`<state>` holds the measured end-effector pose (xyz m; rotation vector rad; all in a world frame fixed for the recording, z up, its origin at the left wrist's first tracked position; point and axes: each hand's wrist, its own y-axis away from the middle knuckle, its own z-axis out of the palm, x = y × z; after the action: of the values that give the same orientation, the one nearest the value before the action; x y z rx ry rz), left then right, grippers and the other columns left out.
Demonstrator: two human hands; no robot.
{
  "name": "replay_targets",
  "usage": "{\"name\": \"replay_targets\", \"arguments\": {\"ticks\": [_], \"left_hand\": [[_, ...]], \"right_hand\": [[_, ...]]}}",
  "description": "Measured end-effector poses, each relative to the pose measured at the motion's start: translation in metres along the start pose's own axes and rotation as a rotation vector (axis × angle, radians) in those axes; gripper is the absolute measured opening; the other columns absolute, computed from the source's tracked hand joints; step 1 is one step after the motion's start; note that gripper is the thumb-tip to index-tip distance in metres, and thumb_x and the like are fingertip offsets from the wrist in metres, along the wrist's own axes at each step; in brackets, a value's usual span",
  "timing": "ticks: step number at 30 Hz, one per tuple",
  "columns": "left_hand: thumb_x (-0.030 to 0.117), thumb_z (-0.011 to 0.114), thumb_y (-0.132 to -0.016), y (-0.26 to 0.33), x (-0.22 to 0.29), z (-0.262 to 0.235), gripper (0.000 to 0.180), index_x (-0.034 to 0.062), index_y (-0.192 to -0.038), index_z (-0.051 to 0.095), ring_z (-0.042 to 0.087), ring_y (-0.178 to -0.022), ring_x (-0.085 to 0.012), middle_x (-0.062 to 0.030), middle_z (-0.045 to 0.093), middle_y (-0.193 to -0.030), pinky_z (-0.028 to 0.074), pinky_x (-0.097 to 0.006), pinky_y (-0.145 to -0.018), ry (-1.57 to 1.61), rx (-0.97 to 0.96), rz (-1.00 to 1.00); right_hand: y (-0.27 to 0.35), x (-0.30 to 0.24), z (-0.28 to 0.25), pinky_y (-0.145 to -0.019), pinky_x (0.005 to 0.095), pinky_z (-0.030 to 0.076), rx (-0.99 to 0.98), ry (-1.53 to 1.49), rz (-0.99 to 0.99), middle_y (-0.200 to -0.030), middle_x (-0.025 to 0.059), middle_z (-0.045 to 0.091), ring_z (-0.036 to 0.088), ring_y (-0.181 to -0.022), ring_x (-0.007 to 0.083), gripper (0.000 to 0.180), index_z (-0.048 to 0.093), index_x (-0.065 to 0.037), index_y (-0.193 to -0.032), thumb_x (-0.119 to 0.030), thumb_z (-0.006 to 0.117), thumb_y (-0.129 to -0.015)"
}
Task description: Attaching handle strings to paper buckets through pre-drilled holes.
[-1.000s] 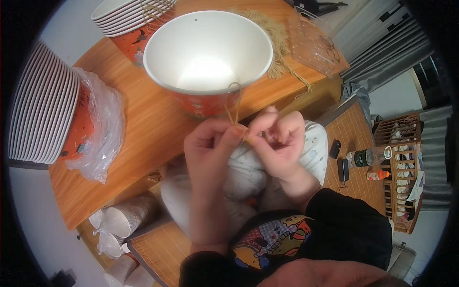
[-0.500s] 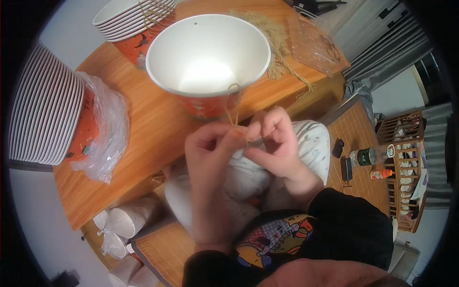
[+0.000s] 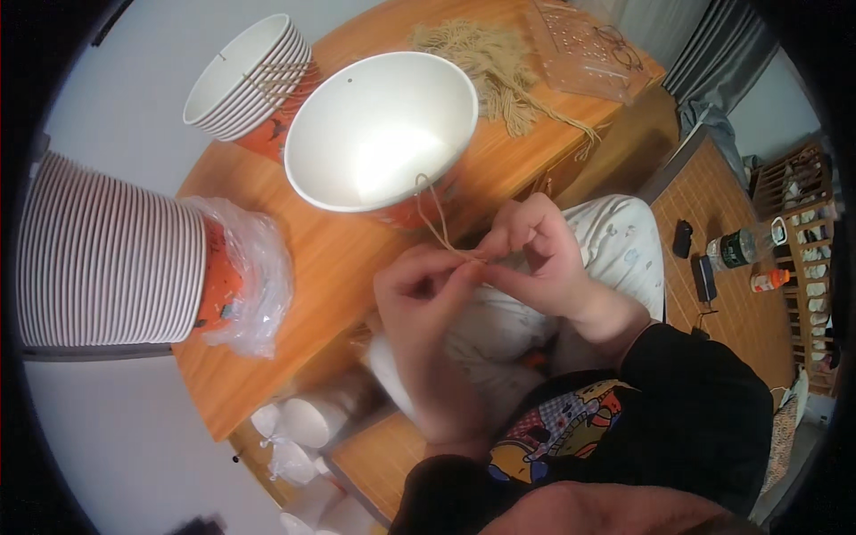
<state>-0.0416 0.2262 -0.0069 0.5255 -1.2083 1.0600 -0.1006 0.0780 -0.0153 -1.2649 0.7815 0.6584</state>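
Note:
A big paper bucket, white inside and orange outside, stands on the wooden table with its mouth tipped toward me. A thin tan cord loops through a hole by its near rim and runs down to my fingers. My left hand pinches the cord between thumb and forefinger. Touching it at the fingertips, my right hand is closed on the cord too, its thumb and forefinger together. The cord's ends are mostly hidden by the fingers. Both hands are just off the table's near edge, above my lap.
A tall stack of buckets in crumpled clear plastic lies at left. Behind, nested buckets have cords over their rims. Loose tan cords lie beside a clear plastic tray. White cups sit below the table.
The view has shifted, so the table and stacks appear farther right and turned. Both hands still pinch the cord, which now slants down to the right from the bucket.

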Motion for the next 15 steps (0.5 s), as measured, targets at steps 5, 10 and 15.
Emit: {"name": "replay_targets", "arguments": {"ticks": [5, 10, 15], "left_hand": [[-0.003, 0.069, -0.073, 0.002, 0.0, 0.007, 0.01, -0.001, -0.082, 0.066, 0.054, -0.069, -0.0083, -0.0054, 0.063, -0.078, 0.043, -0.021, -0.064, 0.174, 0.077, -0.069], [-0.001, 0.063, -0.076, -0.005, -0.017, -0.009, 0.005, -0.0006, -0.082, 0.063, 0.056, -0.072, -0.0136, -0.0066, 0.061, -0.078, 0.044, -0.024, -0.063, 0.427, -0.086, -0.104], [0.009, 0.058, -0.083, -0.014, -0.02, -0.003, 0.009, 0.0011, -0.084, 0.061, 0.04, -0.064, -0.0136, -0.0015, 0.048, -0.068, 0.03, -0.024, -0.051, 0.615, -0.184, -0.131]], "right_hand": [[0.002, -0.003, 0.001, -0.072, 0.0232, 0.047, -0.013, -0.003, 0.015, -0.091, 0.007, 0.064, 0.061, -0.083, 0.0112, 0.035, 0.04, -0.006, -0.092, 0.006, 0.071, -0.078], [0.0, -0.001, 0.003, -0.059, 0.0252, 0.041, 0.019, 0.087, -0.093, -0.079, 0.0017, 0.059, 0.051, -0.066, 0.0114, 0.028, 0.051, -0.008, -0.083, -0.004, 0.077, -0.074], [-0.003, -0.02, -0.006, -0.062, 0.0295, 0.041, -0.202, 0.246, -0.099, -0.075, 0.0015, 0.055, 0.051, -0.066, 0.0185, 0.017, 0.062, -0.013, -0.084, -0.007, 0.075, -0.074]]}}
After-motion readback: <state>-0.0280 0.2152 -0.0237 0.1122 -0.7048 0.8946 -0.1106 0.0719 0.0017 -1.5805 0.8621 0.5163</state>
